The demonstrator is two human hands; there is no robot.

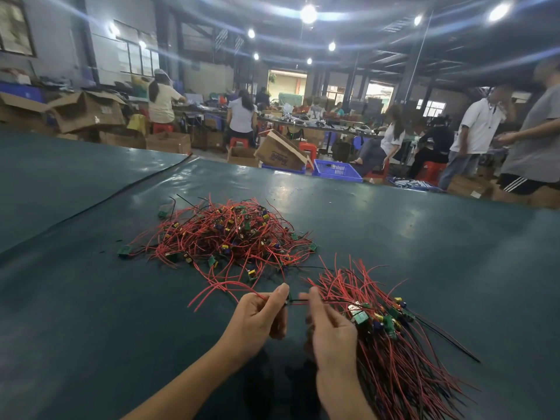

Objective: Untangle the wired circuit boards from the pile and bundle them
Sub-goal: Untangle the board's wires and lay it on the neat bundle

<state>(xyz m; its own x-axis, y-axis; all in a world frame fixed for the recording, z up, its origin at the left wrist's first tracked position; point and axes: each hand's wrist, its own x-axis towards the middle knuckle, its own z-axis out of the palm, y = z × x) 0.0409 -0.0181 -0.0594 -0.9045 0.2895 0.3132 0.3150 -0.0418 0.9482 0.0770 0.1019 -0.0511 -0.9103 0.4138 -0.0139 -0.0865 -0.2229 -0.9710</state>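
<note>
A tangled pile (224, 234) of small green circuit boards with red and black wires lies on the dark green table (424, 253), ahead of my hands. To the right lies a sorted bundle (391, 334) with its boards lined up together and wires fanning out both ways. My left hand (257, 319) pinches a red wire between thumb and fingers; the wire trails left and back toward the pile. My right hand (328, 328) pinches the same piece's wires close to the left hand, beside the bundle. A small board between the two hands is mostly hidden by fingers.
A black cable (100, 200) runs along a seam in the table covering at the left. Beyond the far table edge stand cardboard boxes (281, 153), a blue crate (336, 170), red stools and several people at other benches. One person (536, 131) stands near the far right edge.
</note>
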